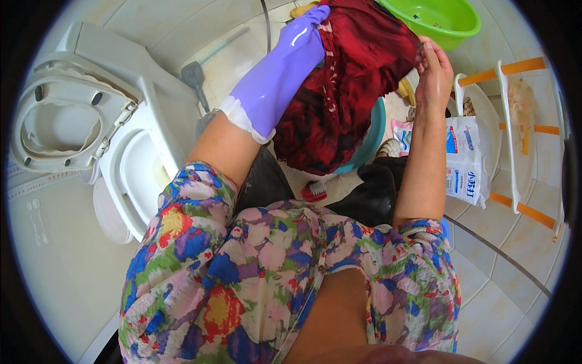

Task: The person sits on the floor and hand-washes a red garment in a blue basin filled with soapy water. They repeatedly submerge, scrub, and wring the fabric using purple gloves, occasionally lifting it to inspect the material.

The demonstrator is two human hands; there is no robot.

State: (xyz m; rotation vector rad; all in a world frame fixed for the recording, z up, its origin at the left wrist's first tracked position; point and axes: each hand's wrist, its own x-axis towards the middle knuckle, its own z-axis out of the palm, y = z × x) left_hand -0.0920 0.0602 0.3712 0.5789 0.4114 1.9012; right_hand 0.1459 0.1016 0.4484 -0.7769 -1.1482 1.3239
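My left hand, in a long purple rubber glove with a white cuff, grips the upper left edge of a dark red and black patterned cloth garment. My bare right hand pinches the garment's right corner between thumb and fingers. The cloth is spread between both hands, and its bunched lower part hangs over a teal basin, hiding most of it. A red scrub brush with pale bristles lies on the floor just below the basin.
A green basin stands at the top right. On the left is a toilet with its seat raised, beside a grey brush-like tool. A white printed plastic bag and a white-and-orange rack are on the right.
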